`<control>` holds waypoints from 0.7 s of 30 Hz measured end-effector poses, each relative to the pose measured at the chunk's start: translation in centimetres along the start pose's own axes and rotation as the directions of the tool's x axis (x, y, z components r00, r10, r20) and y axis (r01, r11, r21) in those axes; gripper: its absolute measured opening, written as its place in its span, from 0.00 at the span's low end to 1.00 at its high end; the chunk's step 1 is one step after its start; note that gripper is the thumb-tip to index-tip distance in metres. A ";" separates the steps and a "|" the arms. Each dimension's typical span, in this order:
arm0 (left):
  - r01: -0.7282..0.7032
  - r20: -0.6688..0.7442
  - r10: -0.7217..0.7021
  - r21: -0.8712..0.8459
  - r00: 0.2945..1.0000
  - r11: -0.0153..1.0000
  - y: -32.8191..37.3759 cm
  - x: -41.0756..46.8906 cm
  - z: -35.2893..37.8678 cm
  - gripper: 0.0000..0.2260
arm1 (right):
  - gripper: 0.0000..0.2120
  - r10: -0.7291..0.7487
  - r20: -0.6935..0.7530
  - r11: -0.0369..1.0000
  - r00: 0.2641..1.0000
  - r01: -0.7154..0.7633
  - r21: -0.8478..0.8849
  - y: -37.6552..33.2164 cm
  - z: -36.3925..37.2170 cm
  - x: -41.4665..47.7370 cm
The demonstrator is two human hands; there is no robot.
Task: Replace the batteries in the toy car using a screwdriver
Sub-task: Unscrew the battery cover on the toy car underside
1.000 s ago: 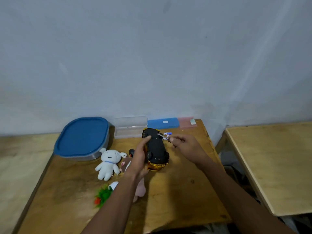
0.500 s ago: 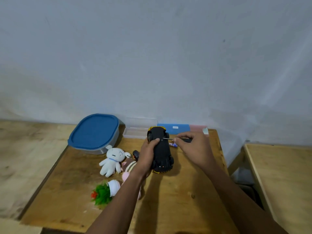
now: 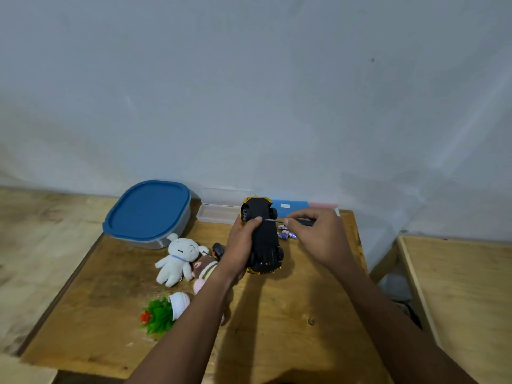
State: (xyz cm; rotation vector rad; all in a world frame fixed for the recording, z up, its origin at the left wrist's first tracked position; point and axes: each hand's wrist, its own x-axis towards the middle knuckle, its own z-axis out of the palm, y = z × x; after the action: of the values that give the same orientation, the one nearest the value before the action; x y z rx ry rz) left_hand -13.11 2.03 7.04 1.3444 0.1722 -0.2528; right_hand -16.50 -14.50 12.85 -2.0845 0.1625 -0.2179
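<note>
Holding the toy car [image 3: 263, 236] belly-up on the wooden table [image 3: 277, 328], we wrap our left hand [image 3: 242, 245] around its flank, thumb on the black underside, while our right hand [image 3: 315, 236] pinches the screwdriver [image 3: 274, 220], its thin shaft reaching the chassis near the far wheels. We judge the car a light, rigid plastic shell, slick on the gold trim, so the waist between the axles is the sensible place to clamp. Loose batteries [image 3: 286, 234] lie just beside the car. Against a second ago, the tip has come in from the car's edge onto the underside, and our view has tipped toward the wall.
</note>
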 end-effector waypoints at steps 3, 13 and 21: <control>-0.032 -0.006 0.032 0.026 0.999 0.999 -0.1 -0.1 0.0 0.13 | 0.03 -0.007 -0.005 1.000 1.000 0.007 -0.021 0.0 -0.1 0.0; -0.189 0.016 0.189 0.103 0.982 0.976 0.2 -1.0 0.3 0.10 | 0.03 -0.005 0.002 0.998 1.000 0.006 -0.064 -1.0 -0.3 0.3; -0.154 -0.009 0.155 0.084 0.988 0.985 0.0 -1.0 0.1 0.11 | 0.08 -0.082 0.151 0.992 0.985 0.095 -0.083 -1.4 -1.5 0.8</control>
State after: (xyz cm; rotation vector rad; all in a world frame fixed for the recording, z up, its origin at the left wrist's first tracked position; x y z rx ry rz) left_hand -14.11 2.00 7.35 1.4349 0.0701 -0.1199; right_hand -16.04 -15.18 14.89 -2.1905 -0.0096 -0.1114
